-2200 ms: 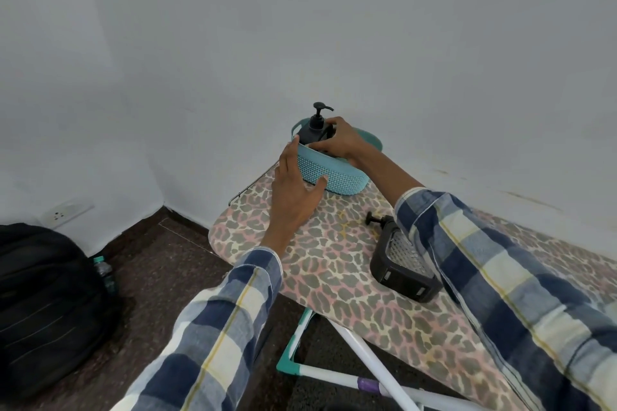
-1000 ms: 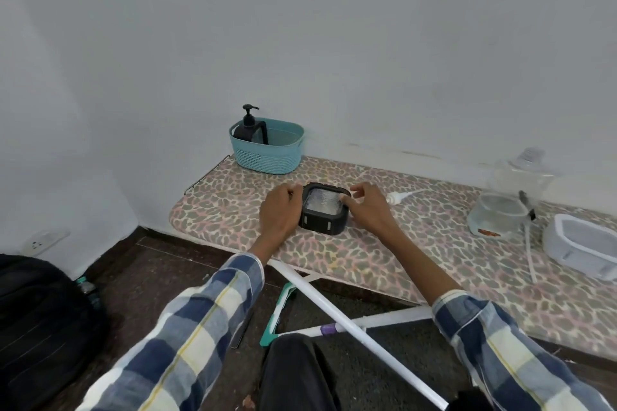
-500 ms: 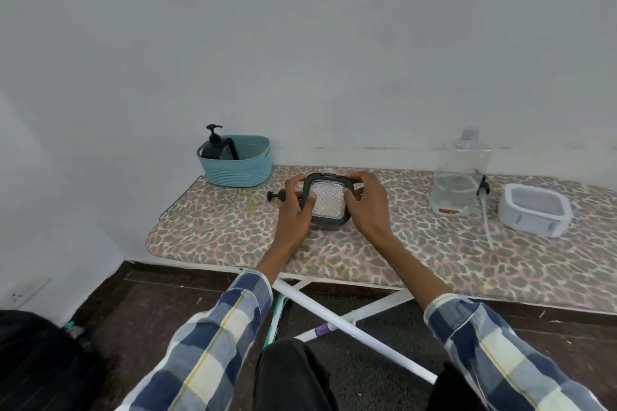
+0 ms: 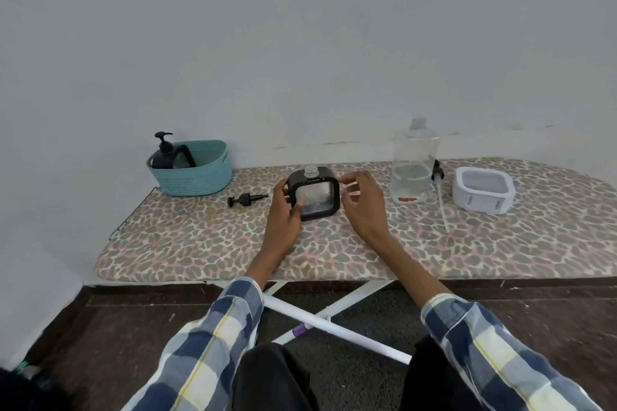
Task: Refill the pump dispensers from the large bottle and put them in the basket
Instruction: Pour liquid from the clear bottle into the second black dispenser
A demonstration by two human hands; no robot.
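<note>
Head view: I'm seeing the left hand (image 4: 283,217) gripping the upright black dispenser (image 4: 314,197), fingers curled on its side. Right hand (image 4: 362,207) is hovering beside it, fingers loosely apart, w/o contact. Neck open; pump (image 4: 247,200) is lying nearby. One dispenser in basket (image 4: 197,177). Large bottle (image 4: 414,167) and white dispenser (image 4: 482,189) are waiting, approx. a third done.

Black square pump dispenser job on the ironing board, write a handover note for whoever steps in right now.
Left hand grips the black square pump dispenser, upright, neck open. Right hand open beside it, fingertips at its top corner.
Its black pump head lies on the leopard-print ironing board.
Done: one black pump dispenser stands in the teal plastic basket.
Left: fill from the clear large bottle, refit pump, basket it; then the white square dispenser, lying flat.
</note>
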